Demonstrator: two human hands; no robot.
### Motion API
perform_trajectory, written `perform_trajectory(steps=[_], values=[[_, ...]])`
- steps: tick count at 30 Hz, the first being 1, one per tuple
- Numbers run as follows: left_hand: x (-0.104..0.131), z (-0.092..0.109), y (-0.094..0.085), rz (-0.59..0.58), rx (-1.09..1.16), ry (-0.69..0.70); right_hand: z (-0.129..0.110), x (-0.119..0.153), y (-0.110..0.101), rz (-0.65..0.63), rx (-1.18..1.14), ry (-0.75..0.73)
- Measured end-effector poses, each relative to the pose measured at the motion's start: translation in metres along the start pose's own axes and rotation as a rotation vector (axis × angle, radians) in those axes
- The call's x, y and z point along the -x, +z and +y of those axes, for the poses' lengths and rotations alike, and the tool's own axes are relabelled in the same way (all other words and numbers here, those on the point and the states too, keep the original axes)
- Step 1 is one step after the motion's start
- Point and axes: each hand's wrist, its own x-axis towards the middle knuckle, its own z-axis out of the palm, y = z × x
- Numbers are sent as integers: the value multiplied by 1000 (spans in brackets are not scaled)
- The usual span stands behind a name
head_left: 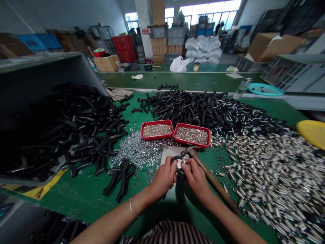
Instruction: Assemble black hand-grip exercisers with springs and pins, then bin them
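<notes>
My left hand (164,174) is closed around a black curved plastic handle (180,189), whose hooked upper end arches above the thumb. My right hand (195,176) pinches a small shiny metal piece (183,159) against the handle's upper end; the fingers partly hide it. Both hands are over a flat metal plate (166,151). A hammer (212,178) with a wooden shaft lies beside my right hand, its head at the plate. Left of my left hand, a few black handles (123,181) lie together on the green table.
Two red trays (156,137) of tiny metal parts stand beyond the plate. Loose washers (138,149) spread to the left, metal cylinders (274,179) to the right. Black handles (188,106) are heaped behind and spill from a tipped grey bin (88,73). A yellow lid (312,132) is at right.
</notes>
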Motion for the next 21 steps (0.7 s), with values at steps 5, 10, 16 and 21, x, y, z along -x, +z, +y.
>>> perform_trajectory(steps=[5,10,16,21], values=[[7,-1,-8,123,-279,97,-16,-5,-13,-133,40,-24],[12,-4,-17,1,-383,190,-22,-6,-22,-346,22,-62],[14,-2,-23,-102,-472,290,-14,3,-17,-421,-20,-13],[-17,-14,-24,-157,-451,267,3,-24,-16,-477,178,4]])
